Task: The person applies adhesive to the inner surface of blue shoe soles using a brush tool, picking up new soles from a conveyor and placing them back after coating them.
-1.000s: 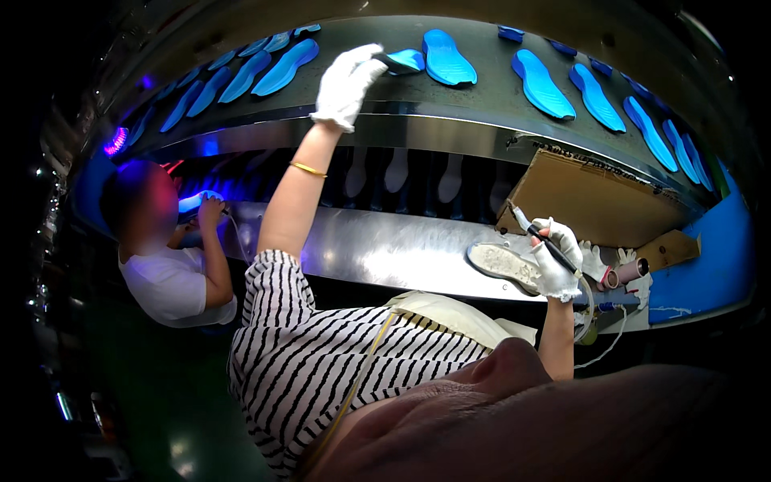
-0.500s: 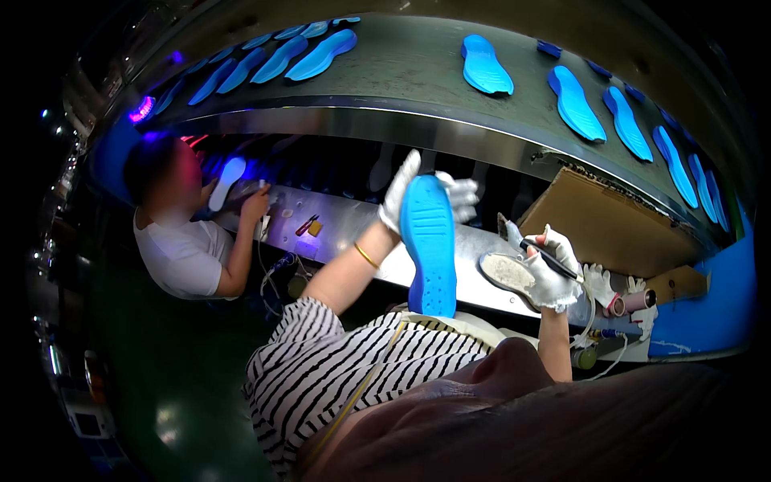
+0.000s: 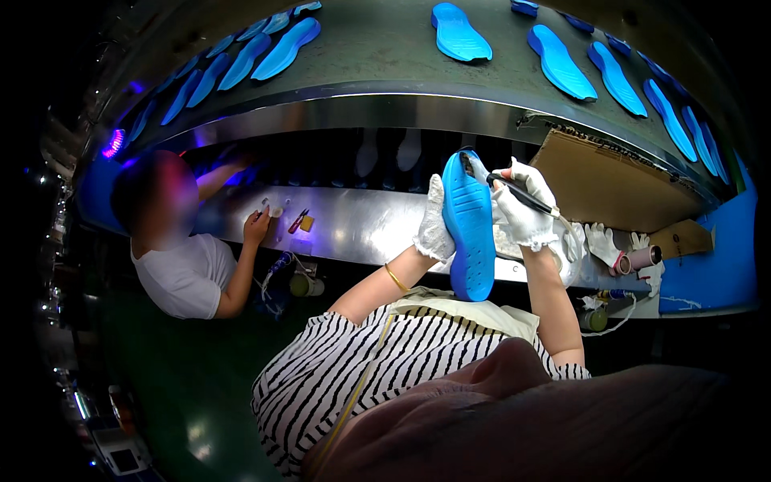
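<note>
My left hand [image 3: 436, 221], in a white glove with bare fingertips, is closed on a bright blue shoe sole [image 3: 470, 229]. The sole stands nearly upright, ribs and small holes showing on its face. In my right hand [image 3: 526, 207], also gloved, is a brush [image 3: 514, 193] with a black handle and a pale hose trailing from it. The brush's light head meets the sole's upper right edge; whether its tip touches is hard to tell. Behind my right hand, a pale sole-shaped piece on the metal bench is mostly hidden.
Beyond the bench [image 3: 361, 233] runs a conveyor belt [image 3: 377, 56] carrying several blue soles. An open cardboard box [image 3: 622, 181] leans at the right, near spare gloves [image 3: 601, 243] and thread spools [image 3: 642, 258]. Red-handled snips [image 3: 298, 222] lie at the left, where a co-worker [image 3: 181, 265] sits.
My left hand has carried the blue sole rightward, turning it slightly. My right hand has lifted the brush off the bench area to the sole's upper edge. The co-worker's arm now reaches toward the rack.
</note>
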The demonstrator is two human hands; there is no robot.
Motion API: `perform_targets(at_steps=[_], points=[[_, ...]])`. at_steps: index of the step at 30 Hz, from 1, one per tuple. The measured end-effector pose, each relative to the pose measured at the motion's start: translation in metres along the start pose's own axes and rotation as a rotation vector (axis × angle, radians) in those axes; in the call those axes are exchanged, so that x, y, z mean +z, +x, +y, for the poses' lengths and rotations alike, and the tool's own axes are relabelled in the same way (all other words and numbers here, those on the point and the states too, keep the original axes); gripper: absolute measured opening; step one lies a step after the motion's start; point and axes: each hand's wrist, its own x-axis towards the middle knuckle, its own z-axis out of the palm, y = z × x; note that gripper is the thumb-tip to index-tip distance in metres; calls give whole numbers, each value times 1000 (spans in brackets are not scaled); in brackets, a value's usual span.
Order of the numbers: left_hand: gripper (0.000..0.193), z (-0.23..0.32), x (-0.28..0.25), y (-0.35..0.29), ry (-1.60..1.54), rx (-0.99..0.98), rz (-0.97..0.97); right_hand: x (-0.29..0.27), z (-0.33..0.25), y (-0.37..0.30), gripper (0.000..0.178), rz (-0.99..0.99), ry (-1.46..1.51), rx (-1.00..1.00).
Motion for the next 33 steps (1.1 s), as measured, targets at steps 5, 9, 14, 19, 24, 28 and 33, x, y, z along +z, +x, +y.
perform_targets(at_steps=[5,9,14,19,24,28,33], points=[[84,-3,-19,4,44,58,134,18,-17,-14,18,-146,6,-53],[84,11,-13,-4,42,5,51,10,-3,-19,23,-100,136,74],[84,16,-17,-3,44,33,18,22,-1,-21,24,-119,-152,-326],[88,35,-6,-15,30,-18,0,15,-3,-33,12,-214,97,86],[88,47,-18,-16,-41,-96,-28,30,-5,-39,17,-227,-144,-292],[87,52,-15,-22,-21,-196,-56,18,6,-58,19,-329,141,-19],[73,35,-34,-47,375,-216,-23,-10,27,-65,16,-178,280,204]])
